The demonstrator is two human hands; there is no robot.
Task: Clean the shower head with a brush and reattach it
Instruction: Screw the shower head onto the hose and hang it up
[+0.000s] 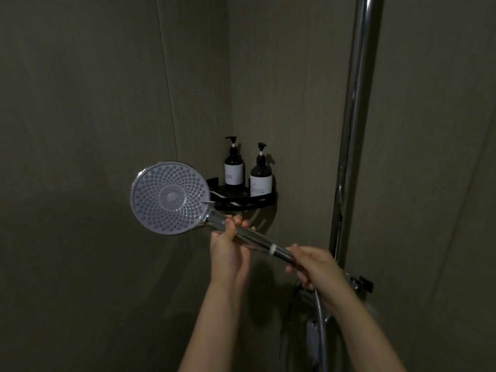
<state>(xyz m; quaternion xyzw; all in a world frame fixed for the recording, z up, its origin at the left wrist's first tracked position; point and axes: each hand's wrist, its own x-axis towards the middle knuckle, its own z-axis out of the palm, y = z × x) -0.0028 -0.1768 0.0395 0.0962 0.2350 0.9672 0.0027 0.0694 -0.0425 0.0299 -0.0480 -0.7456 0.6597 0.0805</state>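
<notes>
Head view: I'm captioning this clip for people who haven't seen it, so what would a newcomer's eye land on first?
First the shower head, its pale round nozzle face turned toward the camera at centre left. The left hand grips its chrome handle near the face, and the right hand grips the handle's end, where the hose hangs down. Behind, two dark pump bottles stand on a black corner shelf, and a chrome riser pipe runs up the right wall.
</notes>
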